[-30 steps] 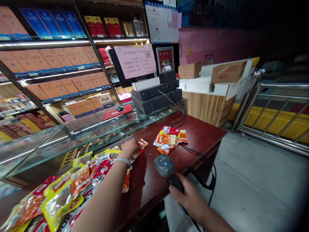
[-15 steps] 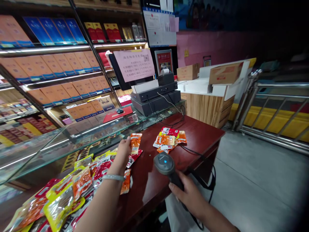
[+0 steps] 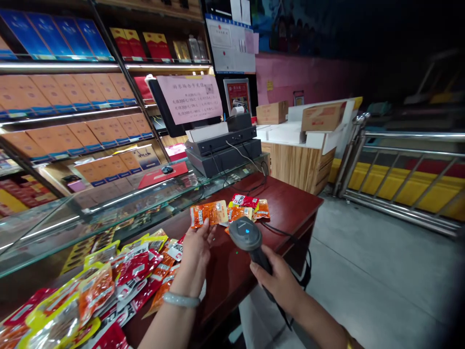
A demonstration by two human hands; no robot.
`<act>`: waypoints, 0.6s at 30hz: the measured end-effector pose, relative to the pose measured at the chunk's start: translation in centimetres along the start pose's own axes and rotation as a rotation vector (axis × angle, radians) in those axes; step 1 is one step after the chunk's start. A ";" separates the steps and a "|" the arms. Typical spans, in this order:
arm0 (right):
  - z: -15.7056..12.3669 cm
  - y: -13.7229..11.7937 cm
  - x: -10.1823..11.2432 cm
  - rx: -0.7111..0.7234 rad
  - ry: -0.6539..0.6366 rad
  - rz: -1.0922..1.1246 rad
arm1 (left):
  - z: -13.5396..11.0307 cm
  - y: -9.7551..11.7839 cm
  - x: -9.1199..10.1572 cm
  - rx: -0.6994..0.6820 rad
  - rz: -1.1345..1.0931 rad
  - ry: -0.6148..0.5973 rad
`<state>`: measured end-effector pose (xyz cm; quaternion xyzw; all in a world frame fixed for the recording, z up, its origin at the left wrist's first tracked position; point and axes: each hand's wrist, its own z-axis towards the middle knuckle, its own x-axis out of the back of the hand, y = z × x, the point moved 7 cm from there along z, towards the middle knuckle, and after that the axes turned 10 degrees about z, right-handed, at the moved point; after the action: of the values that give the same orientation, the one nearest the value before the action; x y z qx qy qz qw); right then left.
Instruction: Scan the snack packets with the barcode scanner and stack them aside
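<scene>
My left hand [image 3: 198, 245] grips an orange snack packet [image 3: 209, 214] by its lower edge and holds it up over the dark red table. In my right hand [image 3: 279, 276] is a dark barcode scanner [image 3: 246, 233], fingers wrapped round its handle and a blue light showing on its head. The scanner head sits just right of and a little below the packet. Behind the two lies a small pile of packets, with a red packet [image 3: 244, 200] on it. To the left of my left wrist spreads a large heap of red, orange and yellow-edged packets [image 3: 98, 291].
A glass display counter [image 3: 109, 203] runs along the left, beyond the table [image 3: 286, 194]. Behind stand a monitor with a pink notice [image 3: 189, 99] and a cash drawer [image 3: 225, 157]. The scanner's cable [image 3: 290, 233] trails over the table. A metal railing [image 3: 399, 203] is at the right.
My left hand has turned the orange packet from upright to sideways and brought it right, nearer the scanner. The view has shifted slightly. My right hand still holds the scanner.
</scene>
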<state>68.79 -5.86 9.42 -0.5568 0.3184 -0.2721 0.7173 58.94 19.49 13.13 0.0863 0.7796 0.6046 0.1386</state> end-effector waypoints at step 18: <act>3.2 0.1 -0.2 -0.057 -0.030 0.072 | 0.7 -3.2 -3.0 0.050 0.047 -0.077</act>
<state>71.11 -3.74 9.90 -0.5693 0.3349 -0.2287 0.7151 62.09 18.44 10.23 0.1311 0.7863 0.5843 0.1520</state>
